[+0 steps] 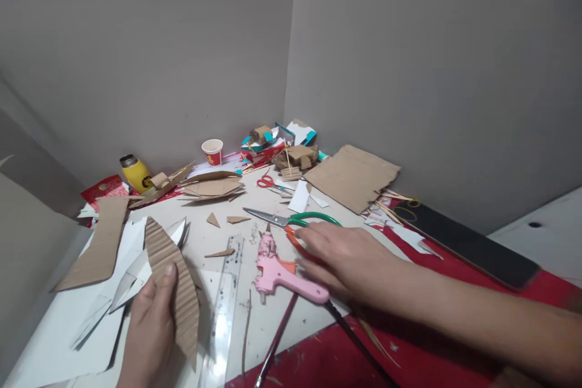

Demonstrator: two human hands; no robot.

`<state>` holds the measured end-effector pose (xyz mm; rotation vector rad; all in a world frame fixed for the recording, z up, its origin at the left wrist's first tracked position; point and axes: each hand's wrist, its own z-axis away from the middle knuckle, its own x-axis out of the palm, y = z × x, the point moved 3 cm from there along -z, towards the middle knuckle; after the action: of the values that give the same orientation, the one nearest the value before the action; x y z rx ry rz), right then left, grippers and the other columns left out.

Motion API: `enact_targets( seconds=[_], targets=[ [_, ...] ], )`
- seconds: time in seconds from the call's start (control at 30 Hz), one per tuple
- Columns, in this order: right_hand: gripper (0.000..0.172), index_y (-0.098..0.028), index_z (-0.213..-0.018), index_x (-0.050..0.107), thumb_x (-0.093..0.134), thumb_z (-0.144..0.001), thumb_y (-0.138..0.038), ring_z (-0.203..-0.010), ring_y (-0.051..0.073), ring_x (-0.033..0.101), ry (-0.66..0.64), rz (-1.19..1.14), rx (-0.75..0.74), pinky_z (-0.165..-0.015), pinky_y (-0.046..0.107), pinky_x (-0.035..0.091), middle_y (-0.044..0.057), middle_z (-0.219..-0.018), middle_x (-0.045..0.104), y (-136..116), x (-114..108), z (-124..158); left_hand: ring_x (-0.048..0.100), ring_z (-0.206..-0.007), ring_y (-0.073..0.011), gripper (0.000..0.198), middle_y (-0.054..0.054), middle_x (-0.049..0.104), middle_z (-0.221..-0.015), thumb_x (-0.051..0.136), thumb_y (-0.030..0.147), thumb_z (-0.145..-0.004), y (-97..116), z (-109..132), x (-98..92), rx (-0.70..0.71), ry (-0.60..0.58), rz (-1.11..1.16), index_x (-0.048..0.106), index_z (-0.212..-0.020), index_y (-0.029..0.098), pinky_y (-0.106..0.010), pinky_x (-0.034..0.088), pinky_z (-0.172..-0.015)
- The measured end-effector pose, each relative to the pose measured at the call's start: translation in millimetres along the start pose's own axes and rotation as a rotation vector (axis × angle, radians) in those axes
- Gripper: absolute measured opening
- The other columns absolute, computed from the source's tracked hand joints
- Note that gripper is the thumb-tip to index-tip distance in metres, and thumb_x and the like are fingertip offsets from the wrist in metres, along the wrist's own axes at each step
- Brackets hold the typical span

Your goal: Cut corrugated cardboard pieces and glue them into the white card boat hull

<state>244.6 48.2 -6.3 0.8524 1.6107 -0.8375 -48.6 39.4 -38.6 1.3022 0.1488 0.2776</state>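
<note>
At the lower left, my left hand (152,321) pinches a leaf-shaped piece of corrugated cardboard (175,282) between thumb and fingers. Folded white paper pieces (131,279) lie behind that hand. My right hand (331,254) reaches in from the right, palm down, over the handles of the large scissors (273,217), which have one green and one orange handle. Its fingers partly cover the orange handle; their grip is hidden. Just left of it lies a pink glue gun (286,279), its nozzle pointing away. A clear ruler (227,297) rests between my hands.
Flat cardboard (354,176) lies at the back right, near a black panel (473,248). Along the wall stand a yellow bottle (136,176), a paper cup (212,153) and cardboard models (211,185). Small red scissors (268,182) lie mid-table. A cord crosses the red cloth (313,357).
</note>
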Motion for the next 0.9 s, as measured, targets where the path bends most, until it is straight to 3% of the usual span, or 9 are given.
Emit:
enact_targets(
  seconds=[0.07, 0.13, 0.2, 0.3, 0.5, 0.7, 0.83, 0.9],
  targets=[
    [0.012, -0.015, -0.092, 0.056, 0.048, -0.089, -0.024, -0.077, 0.024, 0.059, 0.053, 0.059, 0.047, -0.061, 0.031, 0.041, 0.011, -0.087, 0.061, 10.7, 5.8, -0.2, 0.068, -0.075, -0.0212, 0.026, 0.002, 0.074, -0.078, 0.072, 0.039, -0.073, -0.8, 2.8, -0.7, 0.006, 0.051, -0.006, 0.07, -0.094, 0.025, -0.024, 0.051, -0.059],
    [0.011, -0.015, -0.087, 0.056, 0.048, -0.087, -0.024, -0.072, 0.024, 0.058, 0.018, 0.081, 0.066, -0.06, 0.032, 0.04, 0.011, -0.082, 0.061, 22.0, 14.9, -2.2, 0.065, -0.062, -0.018, 0.019, 0.003, 0.07, -0.068, 0.073, 0.038, -0.071, -1.4, 4.9, -0.2, 0.011, 0.069, -0.008, 0.07, -0.083, 0.024, -0.023, 0.048, -0.052],
    [0.012, -0.015, -0.086, 0.055, 0.044, -0.087, -0.021, -0.067, 0.023, 0.058, -0.03, 0.078, 0.086, -0.059, 0.032, 0.04, 0.01, -0.078, 0.06, 31.1, 22.2, -4.6, 0.055, -0.045, -0.0134, 0.019, 0.006, 0.06, -0.052, 0.074, 0.039, -0.071, -2.4, 5.7, 2.7, 0.019, 0.019, 0.038, 0.066, -0.072, 0.022, -0.023, 0.043, -0.044],
    [0.014, -0.015, -0.086, 0.055, 0.041, -0.087, -0.018, -0.07, 0.023, 0.059, -0.117, 0.03, 0.134, -0.062, 0.033, 0.042, 0.011, -0.081, 0.061, 38.2, 25.7, -8.4, 0.051, -0.04, -0.0111, 0.023, 0.008, 0.046, -0.044, 0.075, 0.037, -0.071, -2.5, 5.2, 8.3, 0.064, -0.109, 0.091, 0.062, -0.064, 0.019, -0.022, 0.043, -0.045],
    [0.017, -0.015, -0.085, 0.055, 0.046, -0.072, -0.011, -0.068, 0.023, 0.061, -0.248, -0.04, 0.174, -0.058, 0.029, 0.04, 0.011, -0.08, 0.064, 44.7, 20.8, -16.8, 0.054, -0.047, -0.0093, 0.023, 0.001, 0.062, -0.067, 0.071, 0.036, -0.077, -2.9, 3.2, 8.7, 0.073, -0.217, 0.071, 0.064, -0.081, 0.015, -0.023, 0.047, -0.048],
    [0.01, -0.019, -0.081, 0.052, 0.051, -0.072, -0.019, -0.062, 0.022, 0.059, -0.147, -0.143, 0.262, -0.052, 0.028, 0.039, 0.008, -0.072, 0.063, 54.1, 8.0, -15.0, 0.053, -0.047, -0.0088, 0.028, 0.0, 0.064, -0.065, 0.064, 0.037, -0.083, 0.8, 5.1, 10.7, 0.13, -0.288, 0.055, 0.063, -0.1, 0.015, -0.021, 0.045, -0.046],
    [0.008, -0.021, -0.082, 0.052, 0.054, -0.076, -0.025, -0.066, 0.018, 0.059, 0.031, -0.482, 0.218, -0.057, 0.025, 0.047, 0.004, -0.075, 0.063, 30.9, -9.0, -7.2, 0.053, -0.044, -0.0084, 0.026, 0.001, 0.063, -0.066, 0.062, 0.039, -0.084, 4.9, 10.0, 13.8, 0.107, -0.306, 0.095, 0.064, -0.094, 0.016, -0.021, 0.046, -0.044],
    [0.014, -0.021, -0.074, 0.051, 0.054, -0.081, -0.033, -0.058, 0.016, 0.056, -0.004, -0.63, 0.209, -0.053, 0.024, 0.047, 0.001, -0.066, 0.059, 14.1, -11.2, -1.4, 0.054, -0.046, -0.0083, 0.024, 0.001, 0.064, -0.068, 0.064, 0.039, -0.083, 7.8, 13.4, 13.9, 0.096, -0.308, 0.102, 0.064, -0.088, 0.016, -0.021, 0.048, -0.046]
  ],
)
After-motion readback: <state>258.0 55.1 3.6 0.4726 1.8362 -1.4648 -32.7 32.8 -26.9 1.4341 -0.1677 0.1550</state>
